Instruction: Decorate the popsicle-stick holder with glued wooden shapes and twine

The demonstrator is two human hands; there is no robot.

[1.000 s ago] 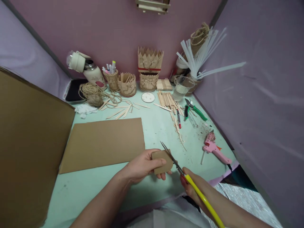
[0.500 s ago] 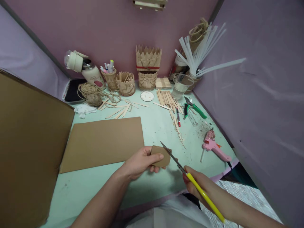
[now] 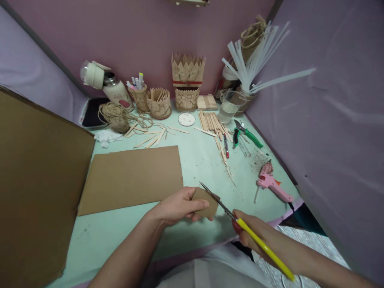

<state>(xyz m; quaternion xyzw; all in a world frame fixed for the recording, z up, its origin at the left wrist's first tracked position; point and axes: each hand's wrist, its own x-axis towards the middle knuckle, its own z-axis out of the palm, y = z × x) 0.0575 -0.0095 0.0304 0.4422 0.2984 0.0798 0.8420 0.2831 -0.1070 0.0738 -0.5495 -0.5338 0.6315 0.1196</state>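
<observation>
Between the thumb and fingers of my left hand [image 3: 183, 206] is a small piece of brown cardboard [image 3: 207, 200], held above the table near its front edge. My right hand [image 3: 250, 228] grips scissors with yellow handles [image 3: 264, 248]. Their blades lie across the upper right edge of the piece, pointing up and left, with the tips slightly apart. A larger rectangular cardboard sheet [image 3: 132, 180] lies flat on the table behind and left of my left hand.
At the right lie a pink glue gun [image 3: 270, 182], green-handled pruning shears [image 3: 247, 134] and a red-tipped pen [image 3: 226, 146]. Wooden sticks [image 3: 211, 123], twine [image 3: 117, 118] and a clear cup of water [image 3: 230, 107] stand farther back. A tall cardboard panel [image 3: 39, 184] rises at the left.
My left hand has turned the small cardboard piece clockwise, its right side tipping downward. The scissors' tips have shifted slightly left and down along its edge.
</observation>
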